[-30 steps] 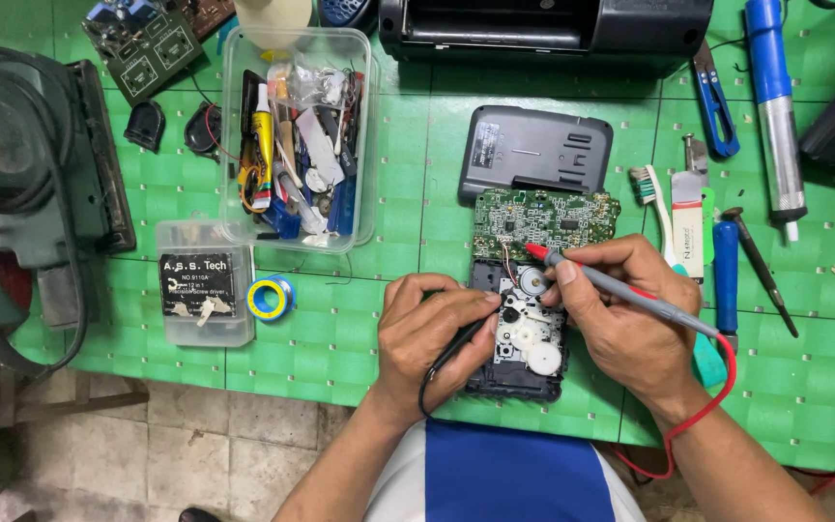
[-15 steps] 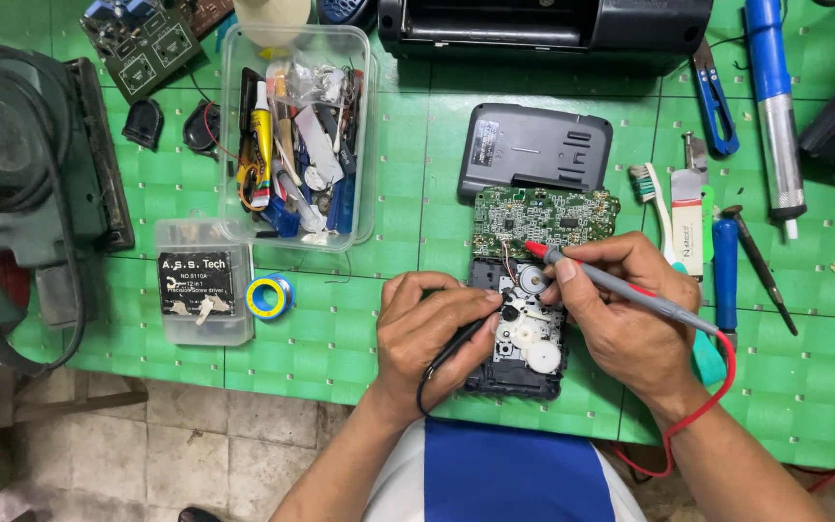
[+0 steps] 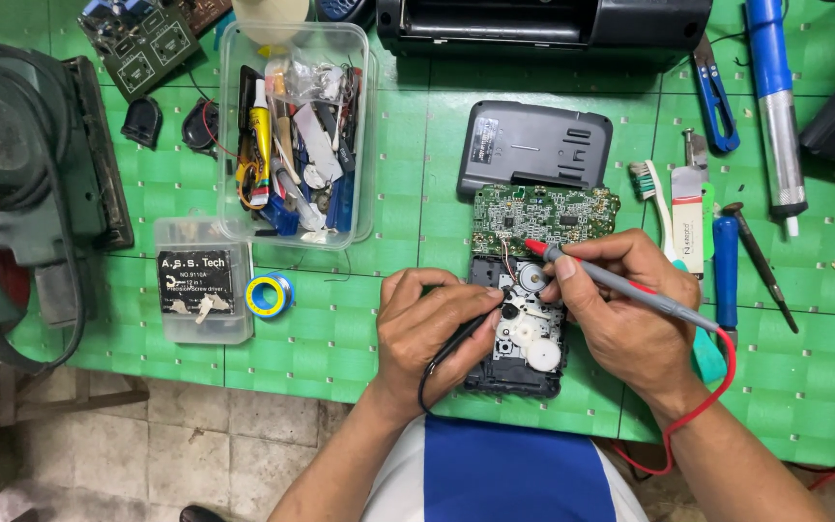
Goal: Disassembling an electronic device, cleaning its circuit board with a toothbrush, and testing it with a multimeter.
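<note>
**A:** Where am I in this?

**B:** I read it as the probing step. My right hand (image 3: 620,314) is clenched round a grey test probe with a red tip (image 3: 620,282), held like a pen, and the tip rests at the lower edge of the green circuit board (image 3: 545,217), just where thin wires run down into the black mechanism (image 3: 522,329). My left hand (image 3: 432,324) pinches a black probe (image 3: 471,333); its point sits among the white gears (image 3: 529,333), and its black lead (image 3: 427,382) loops out under my palm.

**A:** And the device itself?

**B:** It lies open on the green tabletop (image 3: 340,329), right in front of me, between both hands. The board is folded up and away from the mechanism, touching the grey back cover (image 3: 533,145) that lies beyond it.

**A:** What does the next move call for, in your view?

**B:** Steady hands, I think. Both tips must keep still on small contacts, and a slip of the red one could bridge neighbouring solder points. I cannot tell exactly which contact either tip touches; my fingers hide part of it. The red lead (image 3: 698,406) curls round my right wrist, so I would mind it does not tug.

**A:** Anything nearby to watch?

**B:** A toothbrush (image 3: 654,198) and a blue-handled screwdriver (image 3: 725,266) lie just beside my right hand. The clear box of parts (image 3: 297,135), the small screwdriver case (image 3: 203,290) and the roll of solder (image 3: 269,294) sit well to the left.
</note>
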